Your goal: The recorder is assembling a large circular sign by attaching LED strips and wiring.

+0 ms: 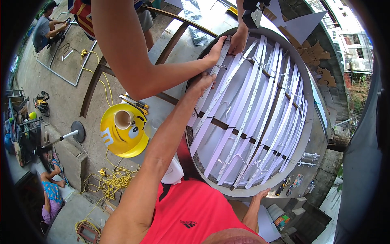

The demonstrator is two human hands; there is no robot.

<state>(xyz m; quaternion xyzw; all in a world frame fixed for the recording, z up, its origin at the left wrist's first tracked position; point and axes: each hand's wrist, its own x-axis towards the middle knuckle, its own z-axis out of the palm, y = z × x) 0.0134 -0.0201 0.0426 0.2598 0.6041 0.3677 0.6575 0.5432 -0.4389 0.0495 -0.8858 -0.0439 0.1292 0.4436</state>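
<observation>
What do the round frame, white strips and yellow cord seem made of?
Round frame: probably sheet metal, matte grey, with a smooth curved wall. White strips: plastic or coated metal, unclear; flat, satin, dotted. Yellow cord: likely plastic-coated, evenly bright, loosely coiled.

Left of centre, a beige cup (123, 120) stands on a yellow cartoon-face disc (118, 142); lower left, yellow cable (112, 184) lies tangled.

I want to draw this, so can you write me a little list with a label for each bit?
Left hand: at a white strip
Right hand: at the rim of the round frame
Another person's hands: at that strip's far end
Yellow round top: has a cartoon face
Yellow cable: in a tangled heap
</observation>
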